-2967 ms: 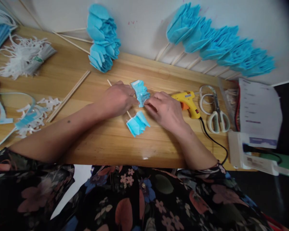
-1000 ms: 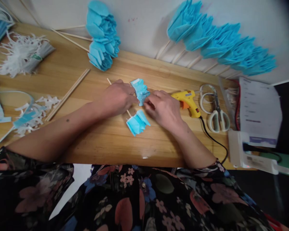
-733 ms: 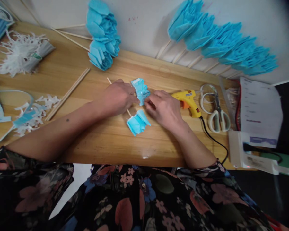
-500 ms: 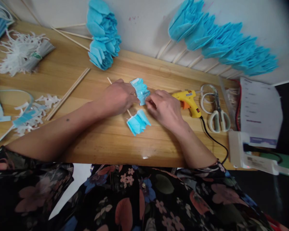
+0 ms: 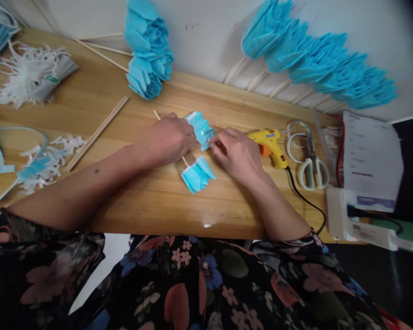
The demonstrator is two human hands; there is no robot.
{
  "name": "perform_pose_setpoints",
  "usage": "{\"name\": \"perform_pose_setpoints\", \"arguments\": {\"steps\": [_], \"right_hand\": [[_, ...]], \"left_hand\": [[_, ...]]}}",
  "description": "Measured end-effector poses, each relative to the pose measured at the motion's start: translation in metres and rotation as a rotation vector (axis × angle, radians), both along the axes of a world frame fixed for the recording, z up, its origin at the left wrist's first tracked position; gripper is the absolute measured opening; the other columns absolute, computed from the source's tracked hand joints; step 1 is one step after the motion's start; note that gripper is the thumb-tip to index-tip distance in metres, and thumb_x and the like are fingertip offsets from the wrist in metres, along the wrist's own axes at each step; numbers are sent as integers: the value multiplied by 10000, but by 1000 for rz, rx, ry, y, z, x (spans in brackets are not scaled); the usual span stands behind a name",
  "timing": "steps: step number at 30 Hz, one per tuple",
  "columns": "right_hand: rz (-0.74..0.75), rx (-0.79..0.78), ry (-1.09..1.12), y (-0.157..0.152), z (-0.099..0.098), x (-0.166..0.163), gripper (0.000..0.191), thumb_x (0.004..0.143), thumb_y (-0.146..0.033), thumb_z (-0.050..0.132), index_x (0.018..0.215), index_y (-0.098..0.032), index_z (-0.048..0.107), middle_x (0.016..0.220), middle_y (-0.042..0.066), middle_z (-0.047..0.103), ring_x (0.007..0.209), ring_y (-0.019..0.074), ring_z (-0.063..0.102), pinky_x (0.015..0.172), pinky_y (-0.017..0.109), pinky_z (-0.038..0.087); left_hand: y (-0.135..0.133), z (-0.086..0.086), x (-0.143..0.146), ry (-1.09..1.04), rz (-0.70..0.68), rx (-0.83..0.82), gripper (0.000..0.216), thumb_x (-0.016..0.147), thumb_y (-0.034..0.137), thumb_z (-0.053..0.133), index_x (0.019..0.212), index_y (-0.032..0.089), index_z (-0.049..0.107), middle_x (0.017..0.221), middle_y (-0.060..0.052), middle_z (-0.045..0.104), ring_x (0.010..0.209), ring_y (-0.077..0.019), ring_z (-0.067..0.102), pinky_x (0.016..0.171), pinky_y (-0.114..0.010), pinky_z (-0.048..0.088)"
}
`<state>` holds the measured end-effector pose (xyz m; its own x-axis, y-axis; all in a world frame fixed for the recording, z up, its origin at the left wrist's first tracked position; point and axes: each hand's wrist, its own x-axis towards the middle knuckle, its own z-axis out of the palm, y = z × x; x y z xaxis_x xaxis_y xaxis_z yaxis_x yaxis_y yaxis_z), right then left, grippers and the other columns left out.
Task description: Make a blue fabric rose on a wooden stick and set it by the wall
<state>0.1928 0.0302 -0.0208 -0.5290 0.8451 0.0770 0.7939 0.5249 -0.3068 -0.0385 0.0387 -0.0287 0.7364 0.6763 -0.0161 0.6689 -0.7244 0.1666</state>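
Both hands meet over a small folded piece of blue mask fabric [image 5: 200, 130] at the middle of the wooden table [image 5: 151, 201]. My left hand [image 5: 168, 140] is curled, its fingertips pinching the left side of the piece. My right hand [image 5: 237, 153] is curled too and pinches the piece's right edge. A thin wooden stick [image 5: 183, 160] runs under my left hand. Its near end carries a second pleated blue bundle [image 5: 197, 174], which lies loose on the table just below my hands.
A yellow glue gun [image 5: 270, 145] with a black cord lies right of my right hand, white-handled scissors [image 5: 308, 158] beyond it. Blue fabric flowers on sticks [image 5: 147, 50] [image 5: 313, 59] lean on the wall. Bare sticks [image 5: 98, 133], white ear-loop scraps [image 5: 27, 78] and papers [image 5: 370, 156] lie around.
Almost nothing has moved. My right hand's fingertips have shifted slightly along the blue piece, and the piece has tilted a little to the left.
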Motion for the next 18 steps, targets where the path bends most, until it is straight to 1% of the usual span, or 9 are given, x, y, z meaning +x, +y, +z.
{"name": "perform_pose_setpoints", "arguments": {"steps": [3,6,8,10,13,18], "right_hand": [[8,-5,55,-1,6,5,225,975,-235,509,969,-209,732,1000,93,751,941,243,662,805,361,475],[-14,22,92,-1,11,11,259,970,-247,502,981,-219,758,992,85,753,950,249,666,809,370,482],[3,37,107,-1,11,14,277,972,-259,504,1005,-227,778,997,78,752,950,245,669,809,369,482],[50,44,107,-1,10,17,284,974,-269,516,1022,-237,794,994,70,749,937,235,669,794,359,475],[108,35,80,0,8,18,280,970,-270,536,1039,-256,807,983,60,746,913,224,661,754,346,460],[82,43,65,3,7,17,317,993,-276,497,1073,-253,803,991,70,738,918,232,645,769,362,458]], "left_hand": [[0,1,0,1,-3,-5,369,1031,246,405,1148,246,755,1014,-68,737,1030,-272,632,827,-370,365],[1,1,0,-15,5,-18,350,1018,259,420,1108,239,758,1039,-75,744,1022,-270,644,826,-373,371],[1,1,0,-26,2,-15,349,1017,269,413,1085,244,754,1032,-69,742,1013,-265,645,830,-370,373],[1,0,0,-18,-6,-1,366,1024,261,391,1072,241,753,1028,-68,737,1016,-267,642,834,-370,371],[0,0,-1,-3,-14,31,399,1037,236,360,1094,232,754,1022,-75,731,1025,-271,637,837,-374,371],[1,0,-1,27,-30,80,392,1039,244,372,1076,239,762,979,-81,728,986,-273,632,802,-393,378]]}}
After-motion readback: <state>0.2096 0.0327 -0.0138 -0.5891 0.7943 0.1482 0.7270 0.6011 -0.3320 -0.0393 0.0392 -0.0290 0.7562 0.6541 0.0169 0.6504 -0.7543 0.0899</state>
